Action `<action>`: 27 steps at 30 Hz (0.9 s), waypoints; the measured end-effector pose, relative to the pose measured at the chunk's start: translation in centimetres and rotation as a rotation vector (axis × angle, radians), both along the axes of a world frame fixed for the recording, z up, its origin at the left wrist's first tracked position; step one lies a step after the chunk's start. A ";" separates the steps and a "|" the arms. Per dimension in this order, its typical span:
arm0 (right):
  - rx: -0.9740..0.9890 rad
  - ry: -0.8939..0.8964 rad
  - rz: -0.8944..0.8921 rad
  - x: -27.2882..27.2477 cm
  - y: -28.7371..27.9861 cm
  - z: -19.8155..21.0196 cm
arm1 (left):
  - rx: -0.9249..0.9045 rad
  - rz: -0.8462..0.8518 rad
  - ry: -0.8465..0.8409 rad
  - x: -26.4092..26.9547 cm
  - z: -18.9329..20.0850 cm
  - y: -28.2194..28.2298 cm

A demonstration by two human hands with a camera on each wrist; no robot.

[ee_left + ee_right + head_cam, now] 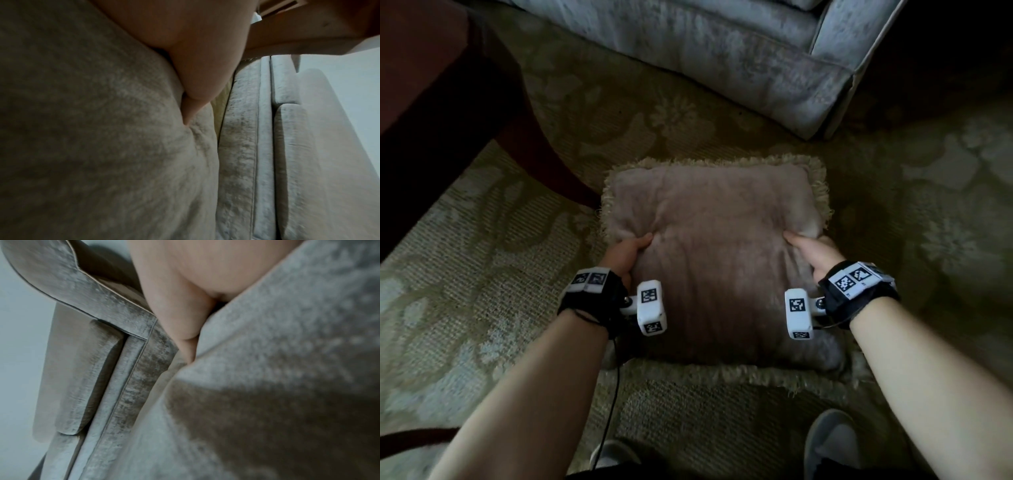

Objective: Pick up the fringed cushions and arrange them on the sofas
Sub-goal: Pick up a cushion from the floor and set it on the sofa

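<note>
One square, dusty-pink plush cushion with pale shaggy fringe (717,246) lies flat, gripped at both side edges in my hands. Beyond it stands a grey crushed-velvet sofa (722,51), its seat unseen.

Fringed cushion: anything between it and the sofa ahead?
Nothing visible. The fringed cushion, held at its sides by the left hand and right hand, faces bare patterned carpet up to the grey sofa. The dark wooden table leg stands off to the left.
</note>
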State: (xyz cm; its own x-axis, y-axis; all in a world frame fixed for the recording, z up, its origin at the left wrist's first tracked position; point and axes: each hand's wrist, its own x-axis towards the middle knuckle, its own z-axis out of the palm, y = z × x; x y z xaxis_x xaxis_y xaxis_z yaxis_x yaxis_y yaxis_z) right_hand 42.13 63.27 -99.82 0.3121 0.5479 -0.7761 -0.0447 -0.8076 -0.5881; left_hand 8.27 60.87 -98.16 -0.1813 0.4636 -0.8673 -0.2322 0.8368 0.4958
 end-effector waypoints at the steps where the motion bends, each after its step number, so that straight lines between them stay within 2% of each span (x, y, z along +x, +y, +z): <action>1: 0.003 -0.013 -0.008 0.3 -0.3 0.6 | 0.013 0.024 -0.002 0.1 0.7 -0.4; 3: 0.008 -0.033 -0.033 0.7 -1.1 2.1 | 0.038 0.060 0.009 0.3 2.3 -1.0; 6: 0.032 -0.035 -0.065 0.7 -2.2 6.5 | 0.063 0.066 -0.002 0.9 6.8 -1.7; 11: 0.120 -0.062 -0.102 1.0 -3.0 15.8 | 0.126 0.024 0.063 1.2 17.3 -1.2; 17: 0.168 -0.063 -0.154 0.4 -2.7 30.8 | 0.181 -0.040 0.071 0.9 32.3 0.4; 27: 0.264 0.030 -0.209 -3.2 -1.0 58.5 | 0.323 -0.174 0.125 -3.1 60.8 4.8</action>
